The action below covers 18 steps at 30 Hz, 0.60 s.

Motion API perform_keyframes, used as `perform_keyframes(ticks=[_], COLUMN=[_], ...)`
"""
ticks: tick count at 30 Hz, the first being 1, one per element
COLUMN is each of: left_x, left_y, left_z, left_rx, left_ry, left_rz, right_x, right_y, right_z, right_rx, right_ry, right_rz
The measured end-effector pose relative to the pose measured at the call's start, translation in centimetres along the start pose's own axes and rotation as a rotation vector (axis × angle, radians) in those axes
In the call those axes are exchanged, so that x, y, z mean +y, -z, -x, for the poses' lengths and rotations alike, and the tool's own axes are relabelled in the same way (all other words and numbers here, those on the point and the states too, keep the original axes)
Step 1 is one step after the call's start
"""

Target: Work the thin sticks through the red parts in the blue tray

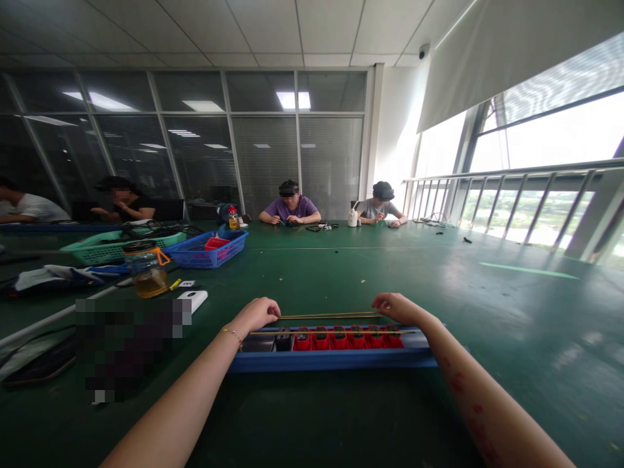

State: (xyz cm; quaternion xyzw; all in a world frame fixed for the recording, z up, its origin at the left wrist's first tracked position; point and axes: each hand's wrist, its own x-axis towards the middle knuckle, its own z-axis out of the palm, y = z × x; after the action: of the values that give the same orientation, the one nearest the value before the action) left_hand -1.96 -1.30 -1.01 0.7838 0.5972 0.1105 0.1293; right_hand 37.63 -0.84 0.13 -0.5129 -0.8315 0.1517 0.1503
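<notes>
A long blue tray lies in front of me on the green table. Inside it stands a row of several red holders with dark pieces in them, and a black block is at the row's left end. A thin tan strip runs lengthwise over the holders. Behind the tray, another thin tan strip spans between my hands; whether it is a stick or a stretched band, I cannot tell. My left hand pinches its left end. At its right end are the curled fingers of my right hand.
To the left are a jar with an orange strap, a blue basket, a green basket and a white device. Several people sit across the table; a white bottle stands near one.
</notes>
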Motion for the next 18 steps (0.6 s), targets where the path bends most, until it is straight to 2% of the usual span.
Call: perform_keyframes(ticks=[5,9,11,14,18], left_x=[0.2,0.2,0.2,0.2,0.3], left_y=[0.0,0.0,0.0,0.0,0.0], left_z=[0.0,0.0,0.0,0.1,0.1], left_rx=[-0.010,-0.007,-0.005,-0.008,-0.009], left_ry=[0.013,0.008,0.002,0.012,0.011], left_rz=[0.010,0.013,0.022,0.028,0.016], right_x=[-1.3,-3.8,-4.9,-5.9,-5.7], right_y=[2.7,5.8,6.7,7.1,6.4], right_z=[0.9,3.0,4.0,4.6,4.2], right_rx=[-0.053,-0.296,-0.373,-0.392,-0.394], right_ry=[0.002,0.063,0.067,-0.002,-0.077], right_rz=[-0.005,-0.074,-0.086,0.003,0.098])
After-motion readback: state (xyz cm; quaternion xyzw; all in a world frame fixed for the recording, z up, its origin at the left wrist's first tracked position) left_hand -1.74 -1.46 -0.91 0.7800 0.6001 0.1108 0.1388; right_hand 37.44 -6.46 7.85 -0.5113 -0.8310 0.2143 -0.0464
